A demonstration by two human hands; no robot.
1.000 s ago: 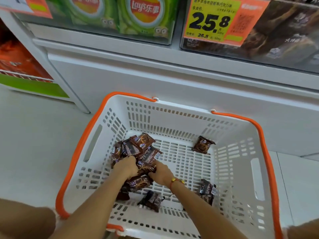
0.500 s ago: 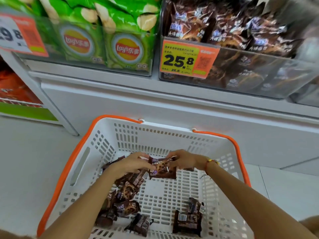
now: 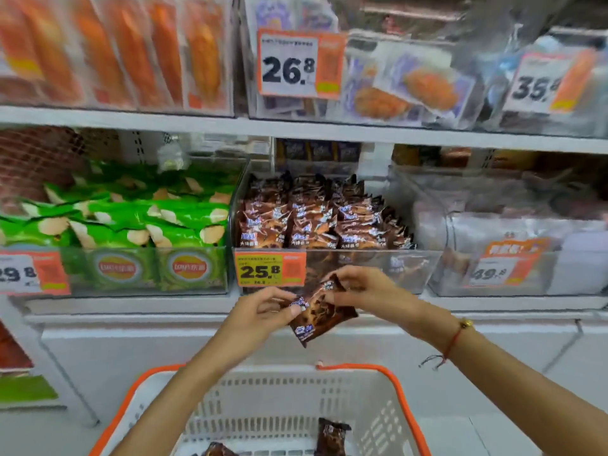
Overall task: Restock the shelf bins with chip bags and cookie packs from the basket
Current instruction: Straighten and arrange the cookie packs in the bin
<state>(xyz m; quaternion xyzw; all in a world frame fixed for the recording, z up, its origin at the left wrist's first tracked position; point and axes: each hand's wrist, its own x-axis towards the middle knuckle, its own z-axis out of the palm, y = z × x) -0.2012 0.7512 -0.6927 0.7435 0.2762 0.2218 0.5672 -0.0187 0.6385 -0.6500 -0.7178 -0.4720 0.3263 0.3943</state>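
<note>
Both hands hold brown cookie packs point(image 3: 318, 314) raised in front of the lower shelf. My left hand point(image 3: 263, 311) pinches their left end and my right hand point(image 3: 363, 291) pinches the upper right corner. Just behind them is the clear cookie bin point(image 3: 378, 264), filled with the same brown packs point(image 3: 316, 222) and tagged 25.8. The white basket with orange handles point(image 3: 263, 399) sits below on the floor; a couple of brown packs point(image 3: 332, 436) lie in it. To the left, a bin holds green chip bags point(image 3: 131, 218).
An upper shelf point(image 3: 296, 130) carries orange packs and pale snack bins with price tags 26.8 and 35. A clear bin point(image 3: 513, 255) tagged 49.8 stands right of the cookie bin. The white shelf base point(image 3: 164, 343) lies behind the basket.
My hands gathered cookie packs in the basket, then lifted them out and up to the front of the cookie bin. The view tilted up from the basket to the shelves.
</note>
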